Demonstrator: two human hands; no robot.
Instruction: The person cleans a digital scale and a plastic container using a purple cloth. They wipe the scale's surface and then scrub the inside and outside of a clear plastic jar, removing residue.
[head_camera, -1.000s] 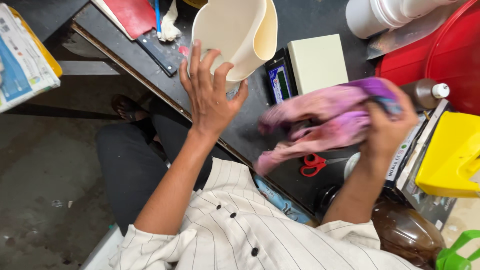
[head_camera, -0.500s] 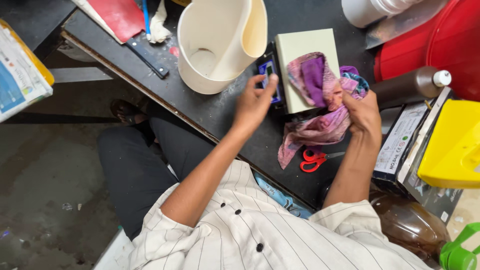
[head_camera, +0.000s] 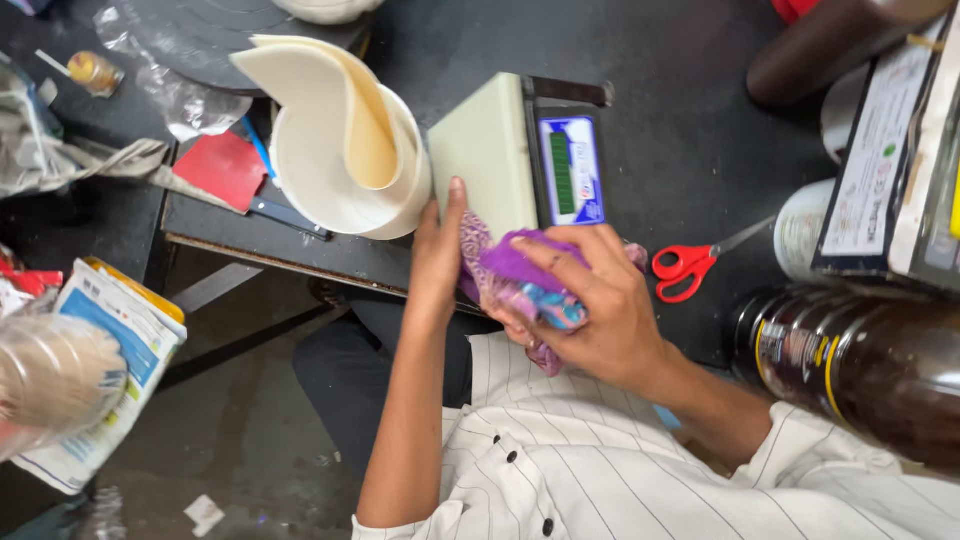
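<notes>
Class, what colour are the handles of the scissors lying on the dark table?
Red. The scissors show in the head view, just beyond the right hand.

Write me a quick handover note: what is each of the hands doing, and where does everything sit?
Left hand: flat against the near left edge of the pale scale, steadying it.
Right hand: bunching a purple cloth at the scale's near edge.
Cream plastic jug stands just left of the scale; red scissors lie to its right.
Done: cloth is on the scale. Left: cannot tell how much is wiped.
</notes>
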